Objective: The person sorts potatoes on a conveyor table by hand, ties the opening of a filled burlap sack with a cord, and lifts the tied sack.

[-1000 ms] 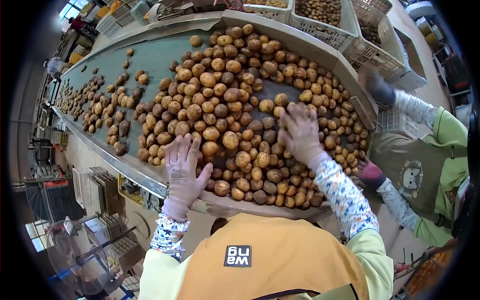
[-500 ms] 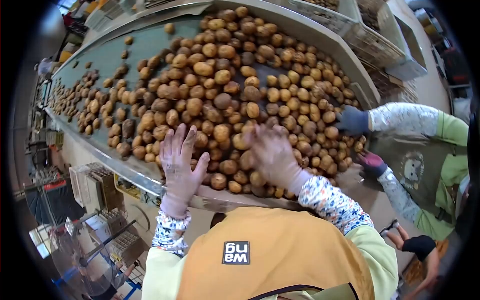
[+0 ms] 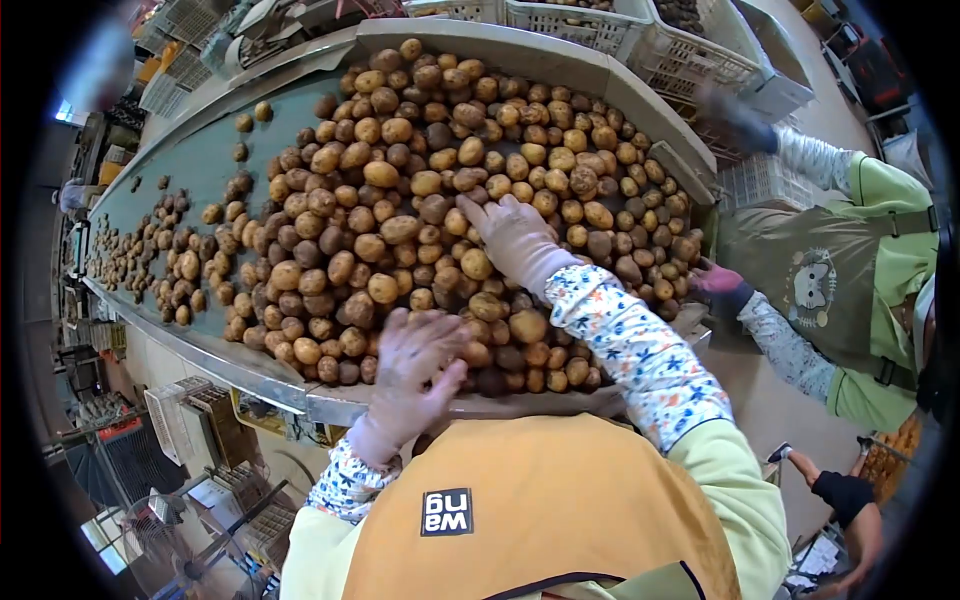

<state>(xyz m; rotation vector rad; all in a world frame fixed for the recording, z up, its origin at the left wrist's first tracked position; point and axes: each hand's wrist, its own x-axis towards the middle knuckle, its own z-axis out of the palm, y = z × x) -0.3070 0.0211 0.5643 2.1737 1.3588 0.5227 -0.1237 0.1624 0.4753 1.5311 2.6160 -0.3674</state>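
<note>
A thick heap of potatoes (image 3: 400,228), some yellow and some dark brown, covers the wide end of a green conveyor belt (image 3: 205,135). My right hand (image 3: 515,238), in a thin pale glove, reaches into the middle of the heap. Its index finger stretches out against a dark potato (image 3: 435,208), or just beside it. Nearer to me, my left hand (image 3: 412,370) is over the potatoes at the near metal rim (image 3: 340,405). It is slightly blurred, with the thumb apart from the fingers, and no potato shows in it.
Across the heap, plastic crates (image 3: 690,55) stand beyond the raised far wall (image 3: 590,70). A co-worker (image 3: 800,270) stands at the right end, one gloved hand by the potatoes and the other near the crates. A fan (image 3: 175,540) stands at lower left.
My right hand has moved farther into the heap, away from me. My left hand has come back toward the near rim and rightward. One co-worker's hand has left the potatoes toward the crates.
</note>
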